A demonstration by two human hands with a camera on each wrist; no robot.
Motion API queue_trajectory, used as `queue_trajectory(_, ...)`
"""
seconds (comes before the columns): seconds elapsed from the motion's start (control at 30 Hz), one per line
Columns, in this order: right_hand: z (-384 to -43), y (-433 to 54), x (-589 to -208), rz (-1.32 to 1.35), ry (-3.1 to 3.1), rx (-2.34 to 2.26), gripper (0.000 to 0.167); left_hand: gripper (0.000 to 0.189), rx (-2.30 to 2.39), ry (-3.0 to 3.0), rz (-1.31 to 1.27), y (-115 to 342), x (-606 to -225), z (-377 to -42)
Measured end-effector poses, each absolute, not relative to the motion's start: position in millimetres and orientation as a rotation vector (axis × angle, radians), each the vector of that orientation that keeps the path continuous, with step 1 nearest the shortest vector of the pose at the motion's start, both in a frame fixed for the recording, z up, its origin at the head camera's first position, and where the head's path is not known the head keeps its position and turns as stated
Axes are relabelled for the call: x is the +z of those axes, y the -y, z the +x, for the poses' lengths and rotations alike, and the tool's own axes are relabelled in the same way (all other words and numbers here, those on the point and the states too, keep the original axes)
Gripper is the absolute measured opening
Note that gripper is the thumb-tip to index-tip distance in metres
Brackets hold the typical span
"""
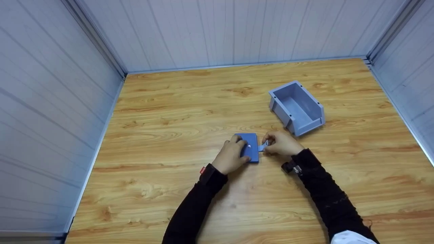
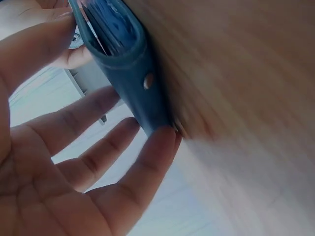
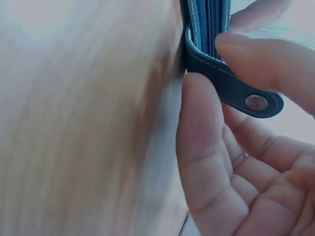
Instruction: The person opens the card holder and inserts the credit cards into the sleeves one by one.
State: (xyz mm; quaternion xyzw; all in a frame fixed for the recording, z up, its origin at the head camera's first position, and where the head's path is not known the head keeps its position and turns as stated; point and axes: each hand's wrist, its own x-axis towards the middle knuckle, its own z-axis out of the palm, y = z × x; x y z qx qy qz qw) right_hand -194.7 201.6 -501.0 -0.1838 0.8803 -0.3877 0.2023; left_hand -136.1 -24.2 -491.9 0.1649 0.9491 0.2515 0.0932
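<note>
A blue card wallet [image 1: 252,153] lies flat on the wooden table. From its right side sticks out a short closing strap [image 1: 262,147], unfastened. My left hand [image 1: 231,154] holds the wallet from the left, thumb on the near part and fingers on the far part. The left wrist view shows a metal stud on the wallet [image 2: 130,83] and a stack of sleeves inside its covers. With thumb and finger, my right hand [image 1: 284,144] pinches the strap. A round metal snap [image 3: 256,102] sits near the strap's rounded end in the right wrist view.
A grey plastic bin [image 1: 281,113] with a low front stands beyond my right hand, to the right of the wallet. Ribbed white panels [image 1: 217,34] border the wooden table [image 1: 162,135] at the back and on both sides.
</note>
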Motion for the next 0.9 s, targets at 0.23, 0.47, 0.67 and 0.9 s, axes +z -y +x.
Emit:
queue_trajectory(0.23, -194, -204, -502, -0.477, -2.491, -1.057, 0.023, 0.062, 0.76, -2.82, 0.469, 25, -492, -136)
queue_trajectory(0.47, -192, -203, -501, -0.433, -2.529, -1.049, 0.019, 0.058, 0.751, -2.845, 0.478, 23, -495, -135)
queue_trajectory(0.67, -189, -198, -497, -0.486, -2.507, -1.136, 0.019, 0.061, 0.737, -2.839, 0.459, 22, -494, -135)
queue_trajectory(0.9, -189, -191, -497, -0.601, -2.543, -1.148, 0.023, 0.065, 0.694, -2.849, 0.453, 21, -493, -135)
